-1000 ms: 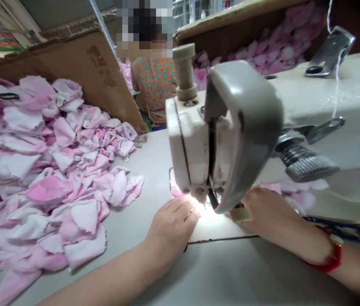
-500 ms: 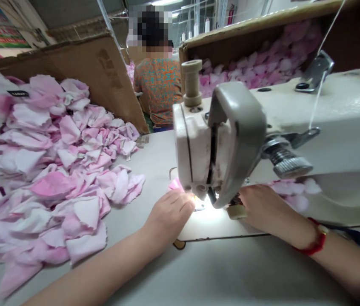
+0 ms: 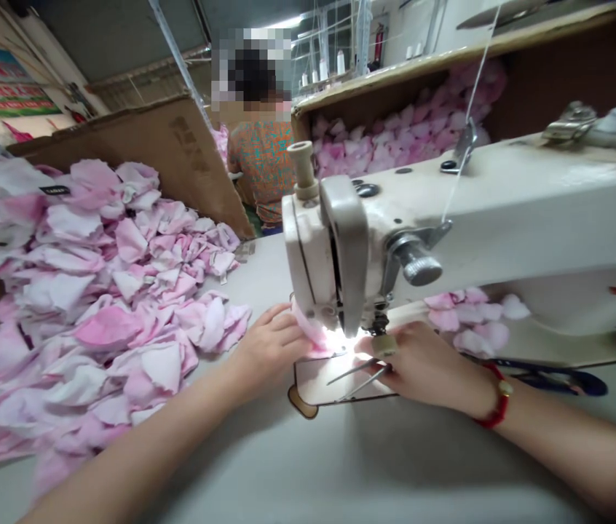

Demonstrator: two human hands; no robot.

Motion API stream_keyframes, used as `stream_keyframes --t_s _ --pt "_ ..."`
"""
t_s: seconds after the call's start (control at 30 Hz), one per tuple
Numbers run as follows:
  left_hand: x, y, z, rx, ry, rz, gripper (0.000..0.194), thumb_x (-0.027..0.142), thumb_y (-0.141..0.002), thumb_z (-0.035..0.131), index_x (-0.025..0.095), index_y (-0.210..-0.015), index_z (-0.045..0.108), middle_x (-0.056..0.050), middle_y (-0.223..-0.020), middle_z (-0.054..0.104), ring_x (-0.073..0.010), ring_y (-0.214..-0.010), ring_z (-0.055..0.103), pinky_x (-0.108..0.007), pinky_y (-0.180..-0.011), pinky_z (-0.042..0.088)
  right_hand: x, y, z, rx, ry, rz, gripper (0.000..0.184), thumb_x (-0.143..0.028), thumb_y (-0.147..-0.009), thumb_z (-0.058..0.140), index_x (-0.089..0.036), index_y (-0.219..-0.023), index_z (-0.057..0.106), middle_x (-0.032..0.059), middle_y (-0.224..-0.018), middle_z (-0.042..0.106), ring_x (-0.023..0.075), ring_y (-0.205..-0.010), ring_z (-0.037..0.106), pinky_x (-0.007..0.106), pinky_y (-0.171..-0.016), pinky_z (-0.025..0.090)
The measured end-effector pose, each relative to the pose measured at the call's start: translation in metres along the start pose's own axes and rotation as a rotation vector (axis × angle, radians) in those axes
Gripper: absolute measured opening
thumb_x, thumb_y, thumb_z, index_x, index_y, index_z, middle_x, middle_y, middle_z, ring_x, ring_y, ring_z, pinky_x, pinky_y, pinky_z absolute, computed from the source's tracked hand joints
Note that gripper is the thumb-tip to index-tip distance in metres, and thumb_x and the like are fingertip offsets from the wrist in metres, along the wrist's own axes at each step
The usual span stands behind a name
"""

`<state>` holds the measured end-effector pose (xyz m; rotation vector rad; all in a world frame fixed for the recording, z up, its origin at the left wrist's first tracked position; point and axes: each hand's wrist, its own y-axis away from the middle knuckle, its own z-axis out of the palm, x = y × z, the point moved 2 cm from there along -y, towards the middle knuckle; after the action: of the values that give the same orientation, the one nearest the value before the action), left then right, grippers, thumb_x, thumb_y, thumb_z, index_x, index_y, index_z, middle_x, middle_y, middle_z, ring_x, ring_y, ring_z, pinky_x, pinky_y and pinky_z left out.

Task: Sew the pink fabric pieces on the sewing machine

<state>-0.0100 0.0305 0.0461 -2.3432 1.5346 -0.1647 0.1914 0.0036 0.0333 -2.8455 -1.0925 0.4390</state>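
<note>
Downward from the head camera, the loosely spread left hand (image 3: pixel 272 346) presses a pink fabric scrap (image 3: pixel 308 331) beside the needle of a cream sewing machine (image 3: pixel 319 247); the right hand (image 3: pixel 422 364) pinches slim steel tweezers (image 3: pixel 357 380), with pink-and-white fabric scraps (image 3: pixel 105 291) heaped left of the hands.

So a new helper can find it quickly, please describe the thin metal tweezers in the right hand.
Find the cream sewing machine and its needle. Just below, the right hand holds the tweezers: two thin, bright metal points reaching left, unlike the soft pink fabric beside them.
</note>
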Motion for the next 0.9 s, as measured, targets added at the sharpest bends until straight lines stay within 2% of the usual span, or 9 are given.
stream_keyframes --t_s 0.1,0.23,0.37,0.43,0.5,0.57,0.67,0.83,0.9 --pt "0.012 -0.005 -0.007 -0.019 0.077 -0.081 0.025 0.014 -0.086 0.037 0.019 -0.074 0.058 0.000 -0.078 0.063 -0.0125 -0.081 0.055 -0.032 -0.085 0.038 -0.003 0.000 0.004 0.024 0.030 -0.054 0.025 -0.018 -0.077 0.046 -0.022 -0.099 0.057 0.0006 -0.071 0.062 0.0145 -0.063 0.056 0.025 -0.056 0.032" --pt "0.030 -0.006 -0.006 0.104 0.122 -0.183 0.025 0.012 -0.086 0.036 0.015 -0.072 0.057 -0.003 -0.071 0.059 -0.0129 -0.072 0.052 -0.028 -0.071 0.043 -0.010 -0.002 0.011 0.012 0.029 -0.100 0.041 -0.019 -0.076 0.047 -0.024 -0.117 0.046 0.0003 -0.071 0.062 0.0158 -0.062 0.056 0.026 -0.054 0.031" --pt "0.046 -0.002 0.003 0.080 0.055 -0.075 0.022 0.012 -0.085 0.038 0.013 -0.072 0.056 -0.002 -0.064 0.056 -0.0127 -0.065 0.050 -0.029 -0.071 0.043 -0.018 -0.004 0.015 -0.064 -0.043 -0.097 0.029 -0.015 -0.073 0.044 -0.023 -0.100 0.053 0.0001 -0.074 0.062 0.0155 -0.066 0.055 0.026 -0.054 0.029" --pt "0.047 -0.003 0.001 0.129 -0.042 -0.006 0.017 0.011 -0.084 0.041 0.013 -0.077 0.057 -0.002 -0.067 0.058 -0.0133 -0.068 0.051 -0.032 -0.074 0.043 -0.022 -0.004 0.015 -0.091 -0.073 -0.100 0.019 -0.015 -0.073 0.042 -0.021 -0.086 0.053 0.0002 -0.074 0.061 0.0150 -0.065 0.054 0.026 -0.053 0.029" --pt "0.041 -0.006 -0.005 0.204 -0.181 0.040 0.013 0.011 -0.082 0.045 0.013 -0.083 0.058 -0.003 -0.070 0.060 -0.0147 -0.070 0.053 -0.033 -0.071 0.043 -0.025 -0.004 0.016 -0.093 -0.091 -0.104 0.018 -0.014 -0.073 0.040 -0.019 -0.086 0.052 0.0004 -0.075 0.061 0.0148 -0.064 0.054 0.027 -0.054 0.029" --pt "0.034 -0.010 -0.009 0.229 -0.335 0.054 0.014 0.010 -0.081 0.046 0.013 -0.086 0.058 -0.003 -0.070 0.060 -0.0158 -0.067 0.053 -0.032 -0.063 0.042 -0.028 -0.004 0.018 -0.085 -0.111 -0.115 0.026 -0.012 -0.073 0.039 -0.018 -0.097 0.049 0.0004 -0.075 0.060 0.0147 -0.063 0.053 0.027 -0.053 0.029" --pt "0.026 -0.013 -0.010 0.183 -0.451 0.029 0.017 0.009 -0.082 0.042 0.013 -0.081 0.059 -0.004 -0.068 0.059 -0.0160 -0.063 0.053 -0.032 -0.057 0.039 -0.030 -0.004 0.021 -0.077 -0.124 -0.128 0.034 -0.012 -0.074 0.039 -0.015 -0.108 0.043 0.0001 -0.075 0.060 0.0146 -0.063 0.053 0.028 -0.051 0.028" --pt "0.039 -0.007 -0.006 0.097 -0.334 0.237 0.020 0.009 -0.085 0.037 0.011 -0.084 0.057 -0.005 -0.086 0.060 -0.0156 -0.086 0.053 -0.031 -0.082 0.040 -0.031 -0.003 0.023 -0.055 -0.077 -0.149 0.012 -0.013 -0.075 0.040 -0.017 -0.083 0.049 -0.0006 -0.070 0.058 0.0125 -0.058 0.051 0.028 -0.047 0.024" --pt "0.039 -0.007 -0.002 0.005 -0.302 0.205 0.024 0.010 -0.086 0.034 0.012 -0.081 0.057 -0.005 -0.079 0.059 -0.0163 -0.082 0.054 -0.033 -0.083 0.041 -0.032 -0.002 0.023 -0.038 -0.040 -0.158 0.012 -0.012 -0.074 0.040 -0.016 -0.081 0.049 -0.0003 -0.068 0.057 0.0125 -0.056 0.050 0.029 -0.046 0.022"
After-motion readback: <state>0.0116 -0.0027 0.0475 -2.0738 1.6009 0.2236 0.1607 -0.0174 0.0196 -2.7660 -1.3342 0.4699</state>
